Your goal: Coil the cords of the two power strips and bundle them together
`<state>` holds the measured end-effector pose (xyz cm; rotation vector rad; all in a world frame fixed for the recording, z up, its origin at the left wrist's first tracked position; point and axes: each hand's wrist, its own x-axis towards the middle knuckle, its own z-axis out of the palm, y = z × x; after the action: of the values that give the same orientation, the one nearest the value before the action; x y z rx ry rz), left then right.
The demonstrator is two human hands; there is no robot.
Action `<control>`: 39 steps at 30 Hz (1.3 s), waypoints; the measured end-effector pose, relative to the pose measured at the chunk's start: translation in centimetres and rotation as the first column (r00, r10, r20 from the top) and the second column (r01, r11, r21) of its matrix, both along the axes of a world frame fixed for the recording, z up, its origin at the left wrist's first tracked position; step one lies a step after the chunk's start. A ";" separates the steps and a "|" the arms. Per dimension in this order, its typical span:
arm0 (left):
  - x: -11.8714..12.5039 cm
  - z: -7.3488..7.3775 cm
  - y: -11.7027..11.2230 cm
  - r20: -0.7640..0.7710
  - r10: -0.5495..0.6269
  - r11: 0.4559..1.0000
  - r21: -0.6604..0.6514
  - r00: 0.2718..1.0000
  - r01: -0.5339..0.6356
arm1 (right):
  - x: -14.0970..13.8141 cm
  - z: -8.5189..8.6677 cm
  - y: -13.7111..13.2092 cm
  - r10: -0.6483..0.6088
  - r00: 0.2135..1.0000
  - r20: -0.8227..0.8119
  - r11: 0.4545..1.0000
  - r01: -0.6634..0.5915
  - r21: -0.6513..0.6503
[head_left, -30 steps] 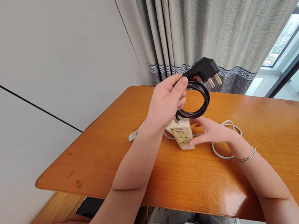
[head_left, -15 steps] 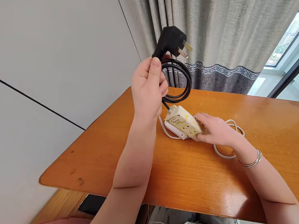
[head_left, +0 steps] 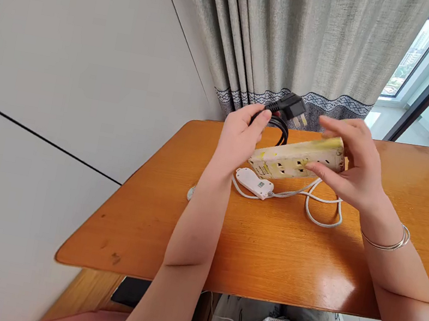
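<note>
over the far half of the orange wooden surface (head_left: 284,256), in front of the grey curtain (head_left: 302,37), both hands hang close together, off the wood. the right hand (head_left: 357,163) carries the cream power strip (head_left: 295,161) clear of the surface with its sockets facing the camera. its grip is closed round the strip's right end, fingers wrapped over the top edge. it seems to hold that end because the lead leaves from the other. the left hand (head_left: 241,135) has its grip pinched shut on the coiled black cord (head_left: 282,127), thumb against fingertips, which looks meant to keep the loops together. the black plug (head_left: 290,107) sticks out past the fingers, prongs pointing right and touching nothing. below the strip a small white switch box (head_left: 254,182) lies flat on the wood. its thin white cable (head_left: 321,217) loops loosely beside it, and neither hand touches it.
</note>
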<state>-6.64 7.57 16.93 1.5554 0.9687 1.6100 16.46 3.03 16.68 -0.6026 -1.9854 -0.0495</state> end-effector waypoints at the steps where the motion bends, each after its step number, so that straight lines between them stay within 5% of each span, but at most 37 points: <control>1: 0.3 0.2 -0.4 -0.004 -0.034 0.998 -0.047 0.999 0.033 | -0.1 -0.3 0.4 -0.003 0.997 -0.081 1.000 0.003 0.005; 7: 3.1 0.8 -2.2 0.069 -0.166 0.944 -0.279 0.984 0.178 | -1.4 -3.2 3.5 -0.176 0.870 -0.460 0.979 0.107 -0.173; 12: 5.2 -0.3 -2.1 0.202 -0.181 0.891 -0.380 0.963 0.247 | -2.5 -4.1 4.2 -0.133 0.755 -0.642 0.921 -0.145 -0.361; 16: 5.6 -1.0 -1.5 0.265 -0.152 0.876 -0.410 0.952 0.254 | -2.6 -3.4 3.7 -0.027 0.800 -0.599 0.804 -0.339 -0.489; 20: 5.7 -1.5 -1.0 0.275 -0.180 0.876 -0.393 0.945 0.281 | -2.2 -2.8 3.4 0.029 0.835 -0.550 0.707 -0.406 -0.579; 28: 6.3 -2.5 -0.5 0.183 -0.232 0.844 -0.450 0.955 0.291 | -2.0 -3.2 4.4 -0.009 0.813 -0.582 0.649 -0.438 -0.622; 32: 6.3 -3.1 0.0 0.173 -0.205 0.858 -0.442 0.963 0.261 | -2.1 -3.6 4.8 -0.032 0.790 -0.612 0.601 -0.474 -0.644; 39: 6.4 -3.9 0.6 0.191 -0.124 0.892 -0.409 0.974 0.194 | -2.8 -3.8 4.8 -0.077 0.725 -0.684 0.599 -0.514 -0.614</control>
<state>-0.25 8.19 13.01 1.1542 0.9953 1.2794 13.71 7.79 12.87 -0.7452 -1.2644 1.1344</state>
